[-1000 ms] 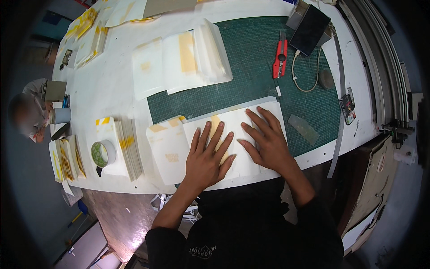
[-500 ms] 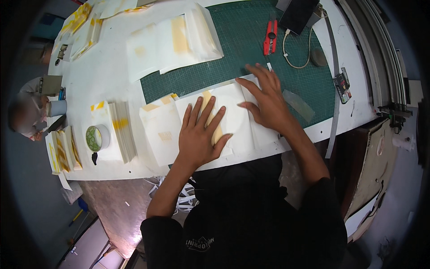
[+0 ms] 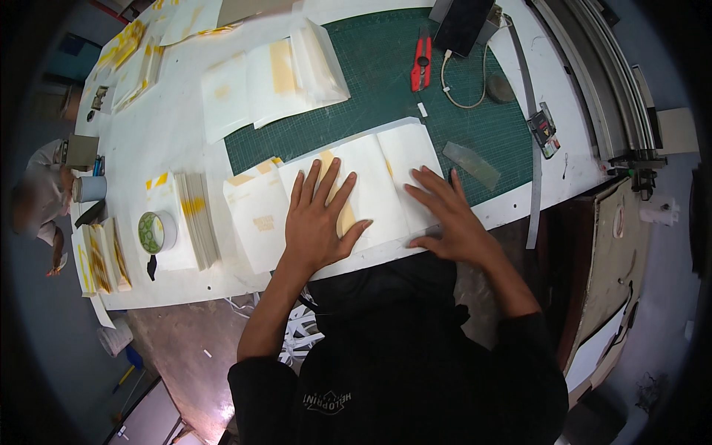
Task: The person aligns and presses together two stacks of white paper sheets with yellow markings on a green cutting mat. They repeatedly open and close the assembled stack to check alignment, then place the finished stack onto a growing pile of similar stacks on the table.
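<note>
A white folded paper sheet point(image 3: 380, 194) with a yellow band lies near the table's front edge, partly on the green cutting mat point(image 3: 400, 52). Spread flat on its left part is my left hand point(image 3: 319, 219), fingers apart. My right hand point(image 3: 452, 222) rests at its right end, fingers spread, with nothing in it. Under the left side of that sheet, another white printed sheet point(image 3: 256, 222) with yellowish patches pokes out. Beyond them, a pile of similar folded sheets point(image 3: 297, 74) overlaps the mat's left edge. A clear plastic strip point(image 3: 472, 165) lies right of my right hand.
A red cutter knife point(image 3: 422, 65), a black device point(image 3: 465, 28) with a cable, and a metal ruler point(image 3: 532, 215) lie to the right. Left stand a paper stack point(image 3: 194, 222) bearing a tape roll point(image 3: 157, 231), and more bundles point(image 3: 100, 256). Another person point(image 3: 48, 189) is at far left.
My right hand has moved from the sheet's far right part down toward its near right corner. My left hand stays flat on the sheet. The whole view has shifted slightly.
</note>
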`<state>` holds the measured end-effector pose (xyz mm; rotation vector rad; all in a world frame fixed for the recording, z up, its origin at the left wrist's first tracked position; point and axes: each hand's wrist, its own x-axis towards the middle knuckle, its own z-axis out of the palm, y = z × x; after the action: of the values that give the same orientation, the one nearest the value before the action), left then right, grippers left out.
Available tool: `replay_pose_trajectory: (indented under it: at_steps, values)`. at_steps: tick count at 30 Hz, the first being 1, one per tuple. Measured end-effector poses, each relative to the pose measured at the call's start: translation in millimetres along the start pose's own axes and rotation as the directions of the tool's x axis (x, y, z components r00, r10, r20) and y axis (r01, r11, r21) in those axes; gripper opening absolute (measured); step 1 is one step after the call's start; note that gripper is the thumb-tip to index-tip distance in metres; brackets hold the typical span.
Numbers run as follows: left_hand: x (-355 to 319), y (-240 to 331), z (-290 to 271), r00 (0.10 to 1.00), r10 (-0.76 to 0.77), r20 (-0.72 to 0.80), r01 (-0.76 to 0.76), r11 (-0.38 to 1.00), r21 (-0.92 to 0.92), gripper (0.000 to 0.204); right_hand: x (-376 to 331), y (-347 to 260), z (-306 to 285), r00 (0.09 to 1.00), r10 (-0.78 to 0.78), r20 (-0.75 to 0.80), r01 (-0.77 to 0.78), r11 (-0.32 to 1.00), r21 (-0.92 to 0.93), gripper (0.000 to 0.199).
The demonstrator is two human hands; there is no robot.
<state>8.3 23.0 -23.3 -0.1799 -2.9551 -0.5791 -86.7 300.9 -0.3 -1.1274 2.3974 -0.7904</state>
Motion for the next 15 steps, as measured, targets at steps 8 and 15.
replay_pose_trajectory:
  at_steps: [8, 15]
  values:
    - [1, 1, -1, 1.0, -0.004, 0.025, 0.004, 1.0, -0.01, 0.082, -5, 83, -37, 0.786, 0.353, -0.507, -0.488, 0.859, -0.159, 0.052]
    - [2, 0, -3, 0.999, -0.016, 0.039, 0.017, 1.0, -0.019, 0.083, -1, 40, -2, 0.846, 0.255, -0.468, -0.144, 0.954, 0.261, 0.039]
